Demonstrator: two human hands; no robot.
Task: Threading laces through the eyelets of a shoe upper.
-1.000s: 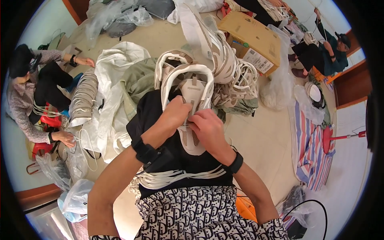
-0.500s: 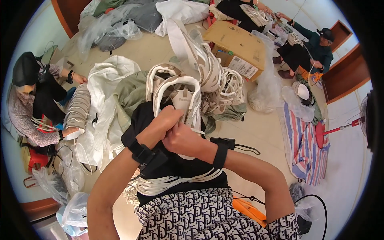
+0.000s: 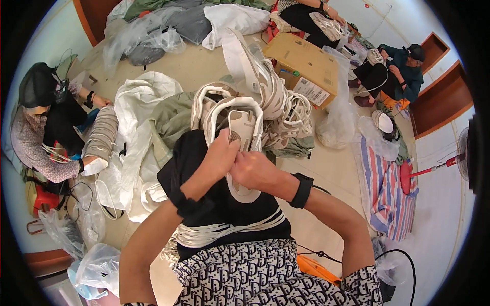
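Note:
A beige and white shoe upper [image 3: 245, 125] lies across my black-clad lap, its padded collar away from me and its toe towards me. My left hand [image 3: 220, 153] is closed at its tongue and lacing edge, thumb against the upper. Closed and pressed up beside it, my right hand [image 3: 255, 169] grips over the middle of the upper. Whatever sits between the right fingers is hidden. A bundle of white shoelaces [image 3: 229, 232] lies across my lap. Beyond the upper are stacked shoe uppers [image 3: 273, 97] and another pile of uppers [image 3: 298, 112].
Ahead stands a cardboard box [image 3: 301, 61]. White sacking [image 3: 138, 112] and green cloth [image 3: 173, 120] lie to the left, near a person [image 3: 43, 132] with stacked uppers. Two more people sit at the far right. A striped sheet [image 3: 388, 194] and a fan [image 3: 462, 153] are at right.
Both hands have shifted slightly right, together with the upper. More of the upper's toe shows below them. The person at far right has drawn their arms in.

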